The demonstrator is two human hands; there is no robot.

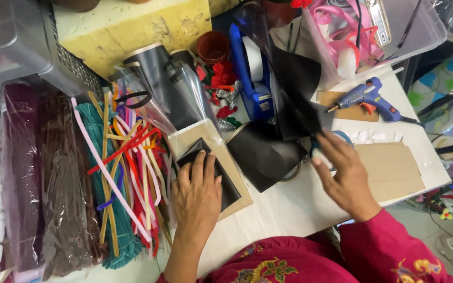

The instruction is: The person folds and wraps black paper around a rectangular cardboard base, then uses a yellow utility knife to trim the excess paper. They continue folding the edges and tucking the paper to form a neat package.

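Crowded white craft table (289,209) | my left hand (197,191) flat, fingers spread on the black sheet (221,183) over brown card (237,202) | right hand (344,175) open, apart, reaching at tape roll (323,152) | press evenly so the sheet stays square.

Bright, even daylight, soft shadows, glare on clear plastic wrap, slight motion blur, mild edge distortion
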